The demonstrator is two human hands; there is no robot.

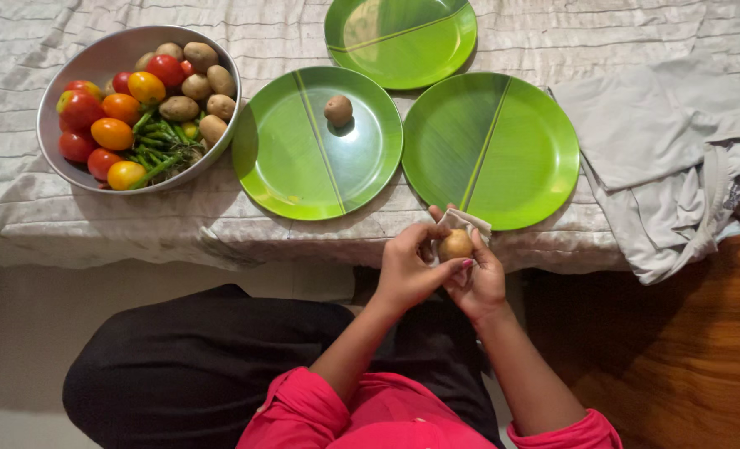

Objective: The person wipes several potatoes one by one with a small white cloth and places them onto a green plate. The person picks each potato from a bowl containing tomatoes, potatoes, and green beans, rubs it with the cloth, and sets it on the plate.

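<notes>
My left hand (407, 268) and my right hand (482, 283) meet just below the table's front edge. Together they hold a small brown potato (455, 245), and a pale cloth (463, 222) is wrapped behind it against my right hand's fingers. Another potato (338, 110) lies on the middle green plate (291, 166). Two more green plates, one on the right (519, 158) and one at the back (403, 50), have nothing on them.
A metal bowl (95, 62) at the left holds tomatoes, potatoes and green chillies. The table wears a pale ribbed cloth (220, 224). A crumpled grey fabric (669, 158) lies at the right. Wooden floor (686, 357) shows below it. My lap is in dark clothing.
</notes>
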